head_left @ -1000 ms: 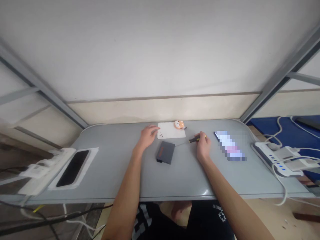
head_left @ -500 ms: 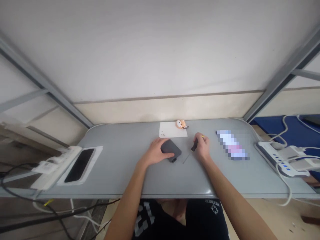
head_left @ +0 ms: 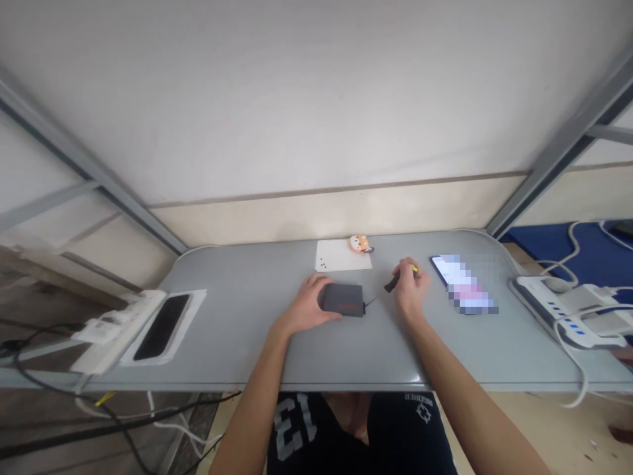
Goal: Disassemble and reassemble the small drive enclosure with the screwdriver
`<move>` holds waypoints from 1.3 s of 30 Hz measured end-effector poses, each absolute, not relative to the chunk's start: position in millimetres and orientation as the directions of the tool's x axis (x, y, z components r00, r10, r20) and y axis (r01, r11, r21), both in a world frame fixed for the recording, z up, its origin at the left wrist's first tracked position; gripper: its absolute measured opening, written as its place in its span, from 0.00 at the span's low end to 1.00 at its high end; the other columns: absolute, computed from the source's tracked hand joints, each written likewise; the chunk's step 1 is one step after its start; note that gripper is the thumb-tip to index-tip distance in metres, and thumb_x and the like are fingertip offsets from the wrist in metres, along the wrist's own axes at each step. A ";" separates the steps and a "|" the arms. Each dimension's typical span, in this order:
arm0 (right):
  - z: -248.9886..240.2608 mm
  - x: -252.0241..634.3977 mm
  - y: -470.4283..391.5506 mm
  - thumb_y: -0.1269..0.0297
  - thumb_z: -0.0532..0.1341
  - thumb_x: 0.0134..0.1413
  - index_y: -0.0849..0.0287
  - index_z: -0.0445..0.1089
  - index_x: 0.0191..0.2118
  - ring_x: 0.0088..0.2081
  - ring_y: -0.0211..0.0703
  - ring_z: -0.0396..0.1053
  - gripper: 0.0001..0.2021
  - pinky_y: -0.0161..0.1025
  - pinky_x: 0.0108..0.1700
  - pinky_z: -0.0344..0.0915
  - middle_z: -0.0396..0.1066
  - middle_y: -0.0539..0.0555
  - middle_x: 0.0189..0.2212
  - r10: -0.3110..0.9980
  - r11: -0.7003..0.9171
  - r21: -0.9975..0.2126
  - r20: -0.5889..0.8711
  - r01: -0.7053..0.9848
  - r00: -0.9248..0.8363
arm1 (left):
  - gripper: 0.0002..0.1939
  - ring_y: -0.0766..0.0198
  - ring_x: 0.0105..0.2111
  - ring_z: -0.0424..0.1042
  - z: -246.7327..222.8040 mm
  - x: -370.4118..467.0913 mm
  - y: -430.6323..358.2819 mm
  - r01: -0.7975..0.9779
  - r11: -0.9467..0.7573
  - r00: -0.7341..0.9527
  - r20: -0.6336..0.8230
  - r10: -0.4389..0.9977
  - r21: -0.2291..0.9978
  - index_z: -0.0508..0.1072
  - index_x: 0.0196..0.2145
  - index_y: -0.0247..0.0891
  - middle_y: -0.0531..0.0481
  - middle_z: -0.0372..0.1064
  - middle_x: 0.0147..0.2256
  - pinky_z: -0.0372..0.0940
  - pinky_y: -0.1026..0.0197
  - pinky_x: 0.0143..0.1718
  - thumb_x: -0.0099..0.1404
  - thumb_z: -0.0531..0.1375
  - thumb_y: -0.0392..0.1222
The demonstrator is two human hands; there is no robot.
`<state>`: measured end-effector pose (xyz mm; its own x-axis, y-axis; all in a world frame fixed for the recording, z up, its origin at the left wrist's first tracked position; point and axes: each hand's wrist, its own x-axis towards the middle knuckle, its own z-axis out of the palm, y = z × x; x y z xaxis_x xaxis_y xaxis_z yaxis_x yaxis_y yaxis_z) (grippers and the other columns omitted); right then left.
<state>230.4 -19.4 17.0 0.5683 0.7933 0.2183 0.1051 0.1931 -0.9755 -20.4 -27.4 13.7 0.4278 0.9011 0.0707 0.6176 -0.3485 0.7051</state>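
A dark grey, flat rectangular box-like device [head_left: 345, 300] is gripped at its left side by my left hand [head_left: 314, 305], thumb along the near edge and fingers along the far edge. My right hand [head_left: 411, 284] is closed around a screwdriver [head_left: 392, 282] with a black handle and a bit of yellow at its end. The thin shaft points left, and its tip is at or very near the device's right edge; contact is too small to make out. Behind the device lies a sheet of white paper [head_left: 341, 262] with several tiny dark pieces, perhaps screws, at its left.
An orange-and-white animal-faced case [head_left: 359, 245] sits on the paper. A phone with a lit, blurred screen [head_left: 462, 284] lies right. At left a dark phone [head_left: 162, 326] rests on white paper beside a power strip [head_left: 116, 330]. Another power strip [head_left: 568, 310] with cables stands far right.
The device has turned in my left hand, so its broad face shows and its end faces right. My right hand has shifted right, and the screwdriver now points toward that end.
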 end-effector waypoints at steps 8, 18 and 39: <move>22.7 233.6 -22.4 0.66 0.53 0.60 0.56 0.61 0.21 0.25 0.38 0.56 0.15 0.39 0.30 0.52 0.55 0.47 0.19 0.684 0.249 -0.954 0.296 0.169 0.667 | 0.36 0.45 0.59 0.62 6.5 -4.7 -31.2 0.663 -0.360 0.395 0.101 0.913 0.656 0.68 0.56 0.47 0.44 0.65 0.55 0.62 0.44 0.61 0.54 0.74 0.56; 5.1 197.4 -37.0 0.52 0.54 0.66 0.56 0.68 0.27 0.24 0.39 0.62 0.19 0.37 0.28 0.59 0.64 0.49 0.21 0.912 0.332 -0.924 0.365 0.188 0.188 | 0.39 0.45 0.57 0.62 4.5 -3.0 -30.3 0.688 -0.363 0.414 0.072 0.908 0.628 0.69 0.58 0.48 0.45 0.65 0.53 0.62 0.44 0.59 0.51 0.76 0.56; 29.6 234.1 -25.6 0.60 0.54 0.62 0.57 0.65 0.21 0.19 0.35 0.56 0.18 0.34 0.21 0.54 0.55 0.46 0.14 0.765 0.197 -0.941 0.324 0.276 0.557 | 0.32 0.48 0.60 0.60 9.2 -13.6 -30.4 0.704 -0.405 0.413 0.128 0.902 0.583 0.69 0.60 0.52 0.48 0.66 0.57 0.56 0.44 0.64 0.60 0.71 0.45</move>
<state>234.1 -25.6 29.6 0.5572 0.7647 0.3236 0.2760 0.1969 -0.9408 -13.6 -30.4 9.2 0.4126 0.9019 0.1276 0.7041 -0.4047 0.5835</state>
